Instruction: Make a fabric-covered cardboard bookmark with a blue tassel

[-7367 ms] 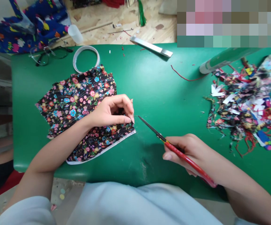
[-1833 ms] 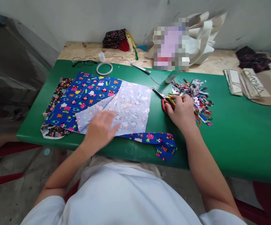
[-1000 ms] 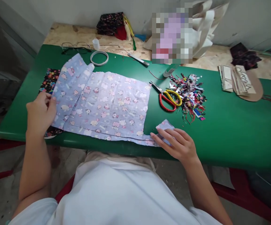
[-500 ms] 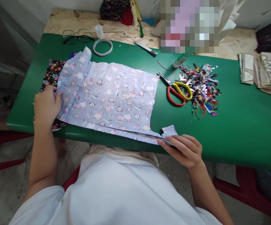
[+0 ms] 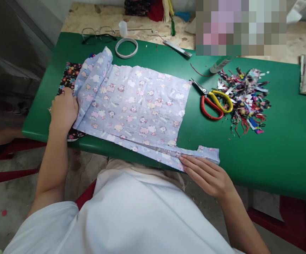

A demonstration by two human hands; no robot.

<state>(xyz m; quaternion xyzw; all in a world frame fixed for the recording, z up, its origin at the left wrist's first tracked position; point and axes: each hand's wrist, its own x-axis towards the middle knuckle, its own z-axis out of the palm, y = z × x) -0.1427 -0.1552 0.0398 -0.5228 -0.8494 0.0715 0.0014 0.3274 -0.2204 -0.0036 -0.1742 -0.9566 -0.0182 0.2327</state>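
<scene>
Head view: my pale lilac cartoon-print cloth (image 5: 142,106) lies spread on the green table (image 5: 261,169) right before me, its 9 o'clock side turned over in a loose fold. At that side my left hand (image 5: 65,111) is curled against the edge; its fingertips are hidden, so I cannot tell how much cloth they hold. At 4 o'clock my right hand (image 5: 208,176) rests on the narrow strip (image 5: 209,154) running along the near edge, fingers straight and close together. My thumb is out of sight, so I cannot tell whether I am pinching.

Half a second ago those right fingers were bent over the strip near its end; now they lie flatter, and the folded end shows past them toward 3 o'clock. The red-and-yellow-handled scissors (image 5: 215,102), in my right hand at the start, now lie on the table at the cloth's 3 o'clock, tips just beside its corner, with the scrap heap (image 5: 248,98) beyond. Black floral fabric (image 5: 70,76), which my left hand gripped then, now peeks from beneath the cloth at 10 o'clock. At 12 sits the white ring (image 5: 126,56).
</scene>
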